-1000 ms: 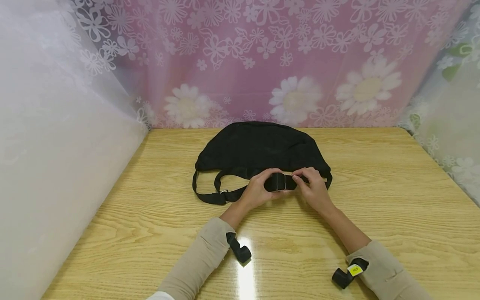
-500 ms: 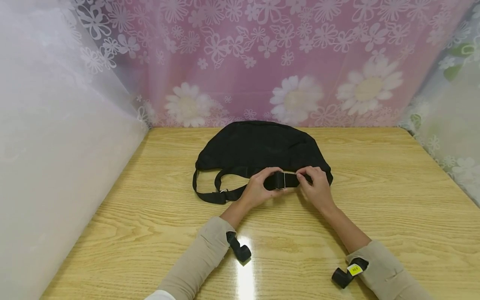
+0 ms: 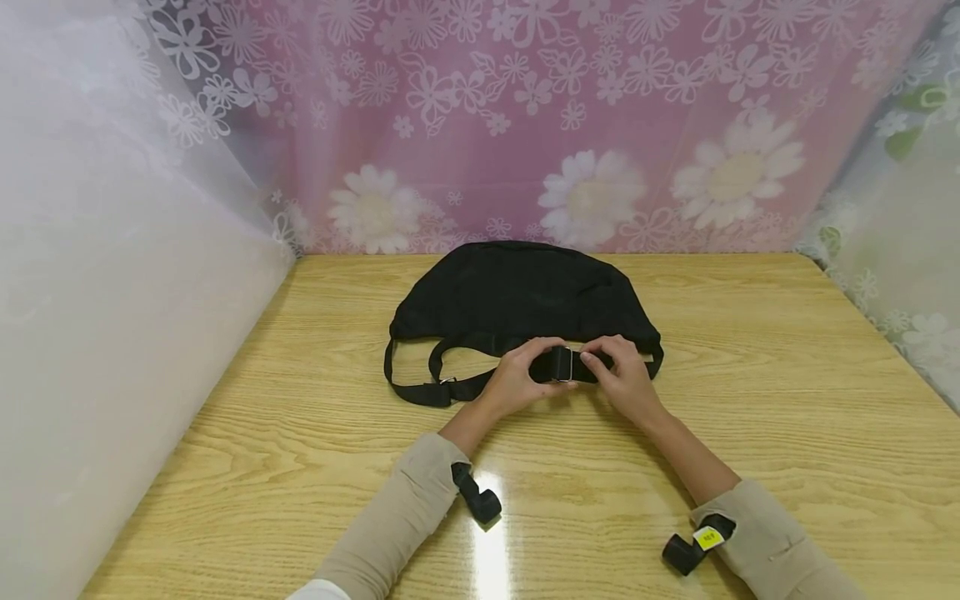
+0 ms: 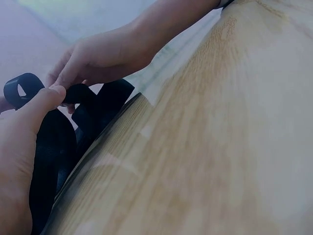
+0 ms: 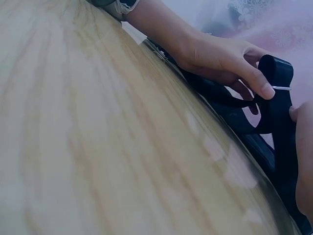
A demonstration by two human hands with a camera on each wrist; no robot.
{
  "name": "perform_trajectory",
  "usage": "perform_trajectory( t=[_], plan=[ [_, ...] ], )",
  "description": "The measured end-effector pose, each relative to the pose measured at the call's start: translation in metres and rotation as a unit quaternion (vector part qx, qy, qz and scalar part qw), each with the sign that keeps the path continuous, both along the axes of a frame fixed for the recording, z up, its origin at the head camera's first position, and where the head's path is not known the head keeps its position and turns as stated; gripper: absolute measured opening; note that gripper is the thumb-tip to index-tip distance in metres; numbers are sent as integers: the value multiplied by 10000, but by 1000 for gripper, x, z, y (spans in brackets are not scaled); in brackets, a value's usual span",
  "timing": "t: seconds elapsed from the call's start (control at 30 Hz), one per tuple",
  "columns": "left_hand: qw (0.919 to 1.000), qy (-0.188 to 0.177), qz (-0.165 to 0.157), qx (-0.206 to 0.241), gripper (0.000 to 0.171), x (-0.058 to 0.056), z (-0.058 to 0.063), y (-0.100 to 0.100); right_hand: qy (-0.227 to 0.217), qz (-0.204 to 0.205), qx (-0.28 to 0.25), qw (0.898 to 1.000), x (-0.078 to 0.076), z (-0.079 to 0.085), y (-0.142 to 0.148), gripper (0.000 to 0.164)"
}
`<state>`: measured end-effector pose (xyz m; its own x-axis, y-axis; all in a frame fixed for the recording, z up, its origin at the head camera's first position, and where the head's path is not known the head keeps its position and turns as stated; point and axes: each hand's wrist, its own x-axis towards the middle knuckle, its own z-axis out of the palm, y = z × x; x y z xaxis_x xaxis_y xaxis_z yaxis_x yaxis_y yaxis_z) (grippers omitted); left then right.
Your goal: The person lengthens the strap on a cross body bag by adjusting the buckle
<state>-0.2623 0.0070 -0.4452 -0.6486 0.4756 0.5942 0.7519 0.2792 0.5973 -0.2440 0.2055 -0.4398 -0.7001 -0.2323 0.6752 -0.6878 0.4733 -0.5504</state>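
Observation:
A black waist bag [image 3: 525,292] lies at the far middle of the table, its straps toward the person. My left hand [image 3: 513,379] grips a looped part of the black strap [image 3: 561,364] beside a silver metal slider [image 3: 571,365]. Just right of the slider, my right hand [image 3: 628,377] pinches the strap between thumb and fingers. The right wrist view has the strap loop [image 5: 276,68] standing up over the slider, with the left thumb [image 5: 264,90] at it. In the left wrist view the right hand [image 4: 105,56] is close by the left thumb.
A second, smaller buckle [image 3: 447,381] shows on the strap at left. Under everything is a wood-grain table [image 3: 300,467]. A pink floral curtain [image 3: 480,125] hangs behind its far edge, and a white sheet [image 3: 135,275] closes off the left side.
My right hand slid slightly right along the strap, away from the slider, then came back left close to it. My left hand and the bag stay nearly in place.

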Motion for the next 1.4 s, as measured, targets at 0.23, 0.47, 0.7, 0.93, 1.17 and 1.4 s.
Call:
perform_trajectory(
  t=[0.23,0.47,0.7,0.93,1.17,1.4],
  plan=[
    [9998,110,82,129,55,0,2,0,240,-559,51,9981,-2,1,1,5],
    [9982,274,10,536,57,-2,0,1,69,-1242,-11,9922,-2,1,3,6],
    [9964,380,-40,754,57,-4,-1,2,-200,-1749,-88,9843,-1,2,5,6],
    [9971,354,26,666,57,-3,-1,2,-330,-1852,-69,9821,0,1,5,7],
    [9993,-7,308,231,56,-1,-1,1,-244,-1665,-115,9857,-1,0,6,6],
    [9967,-378,500,-523,57,1,0,0,694,-769,209,9944,-4,-1,4,16]
  ],
)
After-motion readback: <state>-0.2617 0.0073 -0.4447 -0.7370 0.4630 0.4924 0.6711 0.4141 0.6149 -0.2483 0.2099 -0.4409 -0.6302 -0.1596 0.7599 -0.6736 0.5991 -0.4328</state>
